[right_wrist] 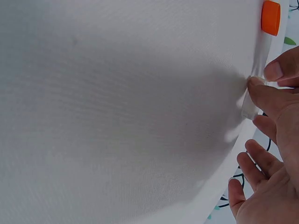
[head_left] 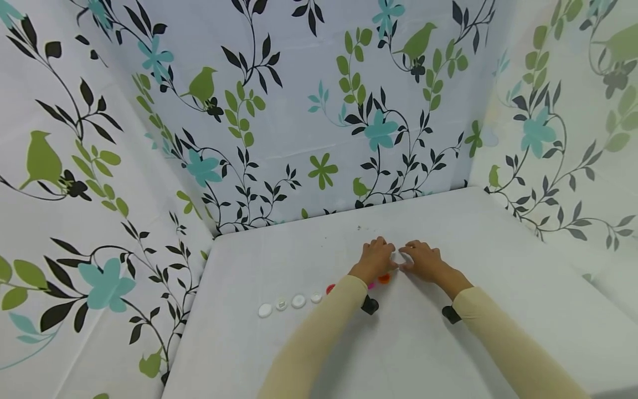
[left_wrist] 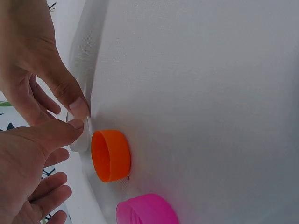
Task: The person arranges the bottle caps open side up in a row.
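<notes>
Both hands meet over the white table, at the right end of a row of bottle caps. Between them stands a clear, whitish round cap (left_wrist: 80,140), tipped up on its edge. My left hand (head_left: 374,261) pinches it, the thumb tip lying on its near face. From the other side my right hand (head_left: 423,262) holds the same cap with thumb and fingers, its other fingers spread loosely. Just left of the hands sits an orange cap (left_wrist: 119,156), its hollow side showing in the left wrist view. Beside that is a pink cap (left_wrist: 152,211).
The row continues left with a red cap (head_left: 330,288), partly behind the left sleeve, and several white caps (head_left: 298,301). Floral cloth (head_left: 319,111) hangs around the table (head_left: 249,260) at the back and sides. Dark straps show at both wrists.
</notes>
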`<state>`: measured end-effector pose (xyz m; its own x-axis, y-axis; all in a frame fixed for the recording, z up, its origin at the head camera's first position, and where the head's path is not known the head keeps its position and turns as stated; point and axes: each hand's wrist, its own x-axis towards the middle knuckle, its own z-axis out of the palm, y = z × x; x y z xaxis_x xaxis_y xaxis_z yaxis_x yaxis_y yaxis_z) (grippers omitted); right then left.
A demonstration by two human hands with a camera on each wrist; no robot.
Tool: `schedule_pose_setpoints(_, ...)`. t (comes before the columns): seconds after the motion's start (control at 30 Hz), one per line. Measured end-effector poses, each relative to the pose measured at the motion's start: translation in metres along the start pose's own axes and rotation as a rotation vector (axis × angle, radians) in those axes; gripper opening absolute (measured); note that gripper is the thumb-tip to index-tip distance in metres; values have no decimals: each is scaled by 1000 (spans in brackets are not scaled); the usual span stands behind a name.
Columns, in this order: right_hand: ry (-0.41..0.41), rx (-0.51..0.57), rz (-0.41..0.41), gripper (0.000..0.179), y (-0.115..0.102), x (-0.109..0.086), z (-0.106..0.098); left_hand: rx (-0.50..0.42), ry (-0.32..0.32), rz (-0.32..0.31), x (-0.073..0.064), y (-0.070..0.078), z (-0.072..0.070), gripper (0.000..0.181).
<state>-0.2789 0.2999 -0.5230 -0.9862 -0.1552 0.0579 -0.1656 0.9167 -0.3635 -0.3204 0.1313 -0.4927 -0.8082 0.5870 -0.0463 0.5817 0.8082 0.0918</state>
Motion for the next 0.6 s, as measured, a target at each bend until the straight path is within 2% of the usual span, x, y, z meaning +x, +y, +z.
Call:
schedule_pose_setpoints(0.3,-3,-7,8,44,0,7,3,42,-10,-2,10,2,9,42)
schedule_pose_setpoints(0.6,3,-3,-8,42,2,6,2,38,6,5,10,3,12,43)
